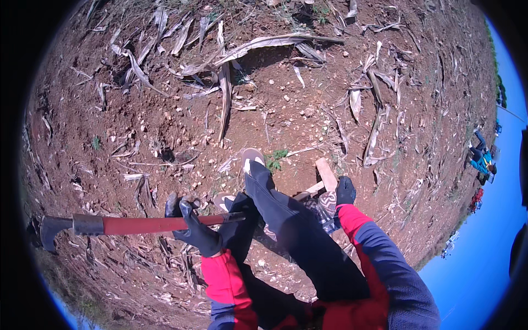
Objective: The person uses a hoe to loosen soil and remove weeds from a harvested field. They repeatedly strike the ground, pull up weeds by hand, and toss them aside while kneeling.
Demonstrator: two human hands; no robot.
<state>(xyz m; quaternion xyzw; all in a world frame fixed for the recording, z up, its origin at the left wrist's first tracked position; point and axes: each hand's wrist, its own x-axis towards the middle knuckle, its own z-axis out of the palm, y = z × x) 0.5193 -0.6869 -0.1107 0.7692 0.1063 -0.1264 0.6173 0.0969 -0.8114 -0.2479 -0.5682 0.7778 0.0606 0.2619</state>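
My left hand (198, 231), in a dark glove, is closed around the red handle (144, 225) of a hooked-blade hand tool. The tool lies level across the left side, with a dark metal collar (88, 225) and a curved blade (53, 232) at its far left end. My right hand (345, 190), also gloved, is beside a patterned cloth bag (326, 204) by my leg. Wooden pieces, one a thick block (326, 175), stick out of the bag's top, close to the fingers. Whether this hand grips the bag or the wood is hidden.
Reddish stony soil is strewn with dry maize leaves (268, 42) and stalks. A small green weed (275, 160) grows by my sandalled foot (252, 156). Far off at the right, a person (482, 159) in a teal top is near a red object (476, 201).
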